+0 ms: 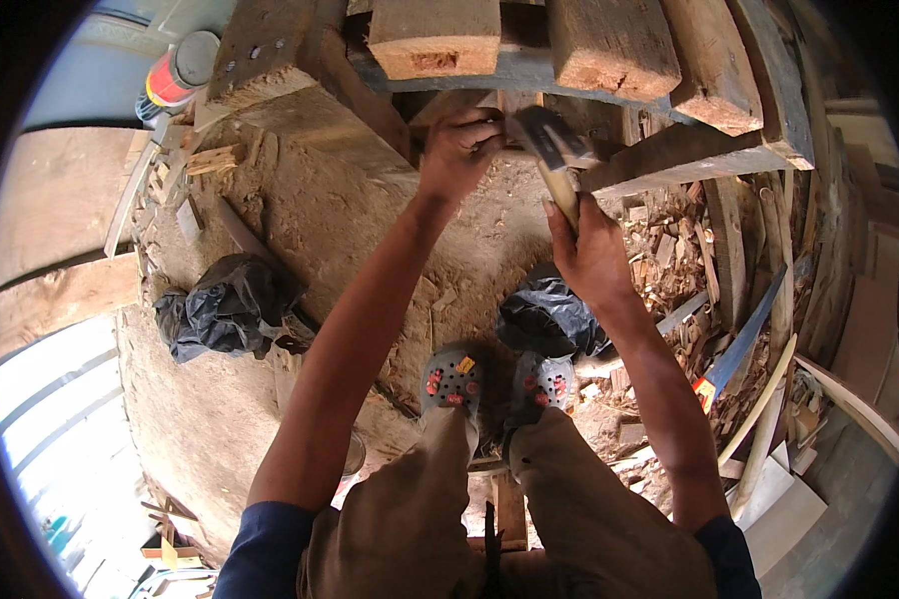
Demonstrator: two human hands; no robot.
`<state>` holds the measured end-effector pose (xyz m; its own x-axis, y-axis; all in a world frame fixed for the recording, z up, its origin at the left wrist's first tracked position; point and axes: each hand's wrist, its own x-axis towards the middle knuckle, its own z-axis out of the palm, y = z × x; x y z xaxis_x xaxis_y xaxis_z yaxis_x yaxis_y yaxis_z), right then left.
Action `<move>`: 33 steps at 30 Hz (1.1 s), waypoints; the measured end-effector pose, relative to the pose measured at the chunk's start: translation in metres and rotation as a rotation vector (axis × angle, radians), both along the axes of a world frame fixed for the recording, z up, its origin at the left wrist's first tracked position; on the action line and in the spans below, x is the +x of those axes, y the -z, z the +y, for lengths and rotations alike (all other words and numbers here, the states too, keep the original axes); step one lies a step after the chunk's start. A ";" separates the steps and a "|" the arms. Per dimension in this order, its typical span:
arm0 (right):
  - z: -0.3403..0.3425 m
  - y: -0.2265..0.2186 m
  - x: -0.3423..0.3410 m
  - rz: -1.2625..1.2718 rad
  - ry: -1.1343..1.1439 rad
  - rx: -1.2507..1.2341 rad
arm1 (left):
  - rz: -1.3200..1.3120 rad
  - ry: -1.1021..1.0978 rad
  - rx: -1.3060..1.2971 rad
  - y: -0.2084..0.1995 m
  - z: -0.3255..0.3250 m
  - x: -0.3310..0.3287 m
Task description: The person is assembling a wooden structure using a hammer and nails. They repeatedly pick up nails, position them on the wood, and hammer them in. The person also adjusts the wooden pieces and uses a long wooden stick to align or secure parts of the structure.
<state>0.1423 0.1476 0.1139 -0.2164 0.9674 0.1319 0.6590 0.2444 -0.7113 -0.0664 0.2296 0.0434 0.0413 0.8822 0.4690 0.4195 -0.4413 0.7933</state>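
My right hand (587, 252) is closed around the pale wooden handle of a hammer (552, 148), whose dark metal head points up toward a stack of rough timber beams (609, 45). My left hand (459, 145) reaches to the wood just left of the hammer head, fingers pinched together on something too small to make out. Both arms stretch forward over a sawdust-covered floor (300, 220). My two feet in grey perforated clogs (451, 377) stand below the hands.
Two crumpled black plastic bags (225, 304) (547, 317) lie on the sawdust. Wood scraps and offcuts (669, 240) pile up at right, beside a hand saw with an orange handle (734, 349) and long planks (769, 399). A red and yellow can (175, 75) stands top left.
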 end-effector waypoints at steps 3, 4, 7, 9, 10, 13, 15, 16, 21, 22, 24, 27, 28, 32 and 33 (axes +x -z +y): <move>-0.008 -0.004 0.006 -0.006 -0.012 -0.048 | -0.067 -0.012 0.021 0.000 -0.001 0.005; -0.012 -0.005 0.006 0.009 -0.001 -0.038 | -0.038 0.002 0.056 -0.001 -0.001 0.004; -0.018 -0.004 0.006 0.019 0.025 -0.018 | 0.056 0.009 0.140 0.000 -0.001 -0.001; -0.014 -0.004 0.006 0.001 0.009 -0.010 | 0.130 -0.024 0.157 0.005 -0.004 -0.003; -0.012 -0.004 0.006 -0.008 0.001 -0.007 | 0.126 -0.014 0.140 0.007 -0.004 -0.005; -0.008 -0.009 0.000 0.034 0.038 0.022 | 0.090 0.017 0.113 0.006 -0.003 -0.004; -0.004 -0.008 -0.003 0.018 0.024 0.021 | 0.050 0.028 0.140 0.004 -0.002 0.000; -0.001 -0.006 -0.004 0.009 0.018 0.021 | 0.072 0.037 0.130 0.004 -0.002 0.000; 0.000 -0.009 -0.002 -0.038 0.002 0.014 | 0.093 0.018 0.139 0.005 -0.004 -0.003; -0.001 -0.008 -0.003 -0.018 0.013 0.039 | 0.072 0.026 0.129 0.002 -0.004 -0.002; -0.003 -0.004 -0.006 0.025 0.034 0.095 | 0.034 0.043 0.115 0.001 -0.004 -0.002; 0.001 0.005 -0.001 -0.070 0.014 -0.005 | 0.112 0.038 0.118 0.003 -0.003 -0.005; 0.002 0.005 0.000 -0.098 0.000 -0.025 | 0.103 0.048 0.104 0.005 -0.003 -0.006; -0.009 -0.007 0.002 0.038 0.042 -0.012 | 0.097 0.032 0.024 0.005 -0.008 -0.008; -0.012 -0.002 0.004 0.011 0.040 0.017 | 0.104 0.013 0.005 0.001 -0.008 -0.008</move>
<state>0.1465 0.1352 0.1158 -0.1764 0.9728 0.1504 0.6605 0.2302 -0.7146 -0.0740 0.2211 0.0424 0.1018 0.8789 0.4660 0.4935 -0.4513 0.7435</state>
